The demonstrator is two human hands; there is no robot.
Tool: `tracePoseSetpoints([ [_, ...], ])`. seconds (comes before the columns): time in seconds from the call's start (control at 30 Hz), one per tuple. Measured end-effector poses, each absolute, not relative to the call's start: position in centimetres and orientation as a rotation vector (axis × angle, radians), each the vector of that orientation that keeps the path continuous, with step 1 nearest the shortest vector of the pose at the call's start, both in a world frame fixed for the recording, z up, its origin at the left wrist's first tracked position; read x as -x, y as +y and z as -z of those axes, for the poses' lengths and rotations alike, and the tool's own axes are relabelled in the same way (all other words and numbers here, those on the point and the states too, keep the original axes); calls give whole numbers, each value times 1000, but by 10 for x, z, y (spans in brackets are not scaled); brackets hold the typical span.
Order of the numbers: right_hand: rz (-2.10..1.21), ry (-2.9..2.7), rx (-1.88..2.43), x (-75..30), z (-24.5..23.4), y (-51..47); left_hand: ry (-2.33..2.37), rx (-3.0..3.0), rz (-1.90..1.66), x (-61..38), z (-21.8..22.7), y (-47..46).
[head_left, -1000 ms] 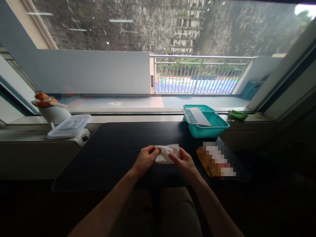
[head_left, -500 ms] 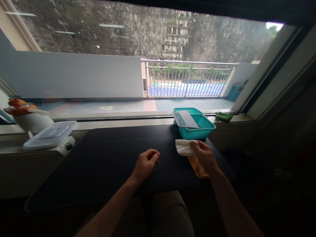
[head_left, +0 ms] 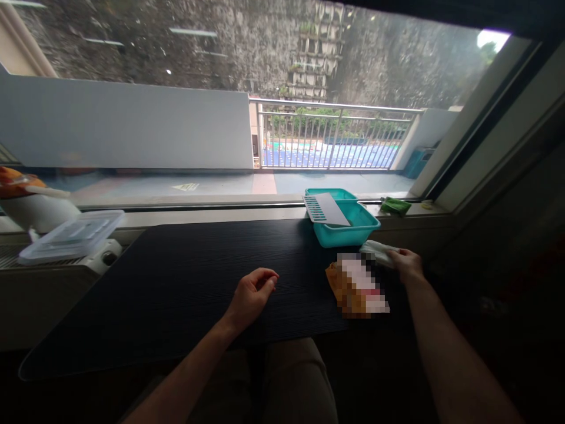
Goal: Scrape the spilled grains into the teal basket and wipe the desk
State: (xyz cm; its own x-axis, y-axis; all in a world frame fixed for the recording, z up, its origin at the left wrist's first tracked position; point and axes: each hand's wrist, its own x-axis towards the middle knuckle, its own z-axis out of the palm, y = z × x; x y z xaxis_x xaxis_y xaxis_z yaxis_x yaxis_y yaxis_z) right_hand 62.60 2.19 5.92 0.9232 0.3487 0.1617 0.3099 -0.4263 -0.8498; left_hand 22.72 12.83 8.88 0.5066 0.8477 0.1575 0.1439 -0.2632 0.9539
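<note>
My right hand [head_left: 406, 262] is closed on one end of a white folded tissue [head_left: 377, 254], held out past the table's right side. Left of that hand, an orange soft packet [head_left: 342, 288] lies on the dark table; part of it is blurred out by a pixel block. My left hand [head_left: 255, 292] is curled with thumb against fingers over the middle of the table, and nothing shows in it. Behind the tissue stands a teal plastic basket [head_left: 346, 235] with a white slotted panel [head_left: 329, 211] resting tilted across it.
The black table [head_left: 185, 282] stretches to the left and meets the windowsill [head_left: 212, 212]. A clear plastic lid [head_left: 75, 235] lies on the radiator at left, by a white pot [head_left: 44, 215] with an orange thing in it. A green packet [head_left: 395, 205] sits on the sill at right.
My right hand has moved right with the tissue, away from the orange packet, which is more exposed now. The left hand stays curled in nearly the same place. The view has shifted slightly.
</note>
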Motion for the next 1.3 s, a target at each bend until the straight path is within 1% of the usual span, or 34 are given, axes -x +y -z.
tracePoseSetpoints([
  [0.1, -25, -388, 2204, -625, -52, 21, 840, -1738, -849, -226, -89, 130],
  [0.27, -9, -463, 2412, -615, -53, 15, 829, -1767, -834, -225, -87, 131],
  [0.47, -27, -646, 2551, -602, -67, 13, 824, -1809, -832, -223, -88, 132],
  [0.57, 24, -719, 2592, -593, -81, 10, 837, -1827, -845, -220, -86, 134],
  [0.67, 94, -847, 2608, -568, -98, 3, 856, -1842, -856, -218, -84, 136],
  [0.77, 48, -1097, 2622, -528, -109, -3, 871, -1857, -863, -216, -82, 137],
  [0.87, -29, -1244, 2669, -490, -110, -4, 869, -1876, -859, -217, -83, 135],
  [0.97, 6, -1339, 2704, -467, -106, 0, 849, -1893, -857, -217, -84, 133],
  [1.1, -1, -1459, 2645, -456, -100, 7, 825, -1900, -866, -214, -84, 133],
  [1.17, -46, -1502, 2545, -451, -99, 10, 800, -1897, -867, -212, -84, 134],
  [1.23, -178, -1521, 2318, -443, -100, 15, 744, -1894, -856, -210, -86, 135],
  [1.3, -429, -1491, 1998, -432, -104, 21, 670, -1881, -828, -210, -90, 137],
])
